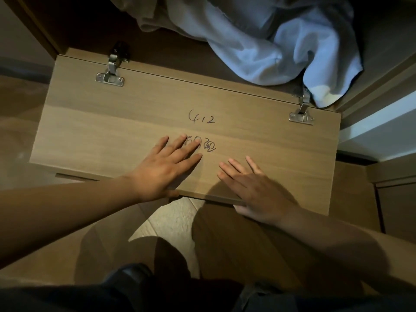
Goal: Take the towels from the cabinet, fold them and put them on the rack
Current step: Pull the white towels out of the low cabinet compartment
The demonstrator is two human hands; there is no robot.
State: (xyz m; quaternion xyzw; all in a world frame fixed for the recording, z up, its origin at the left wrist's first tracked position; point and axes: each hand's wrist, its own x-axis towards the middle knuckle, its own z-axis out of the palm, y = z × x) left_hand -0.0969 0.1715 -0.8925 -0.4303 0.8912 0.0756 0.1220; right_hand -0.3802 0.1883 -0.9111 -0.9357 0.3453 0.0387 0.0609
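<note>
Head view shows your left hand [162,170] and right hand [254,190] lying flat on the open, folded-down cabinet door [281,149]. The fingers are straight and spread and hold nothing, and both thumbs are at its near edge. Inside the cabinet [180,57], a light blue towel [281,48] lies crumpled, touching a beige towel [155,16] on its left.

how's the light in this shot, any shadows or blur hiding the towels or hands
head view: dim warm light, little blur; the cabinet door and its handwriting read clearly; left hand and right hand lie flat on it, the right throwing a shadow beside it; the pale blue towel is brightest, the grey-brown towel beside it sinks into shade; the wide lens slightly bends the door's edges.
</note>
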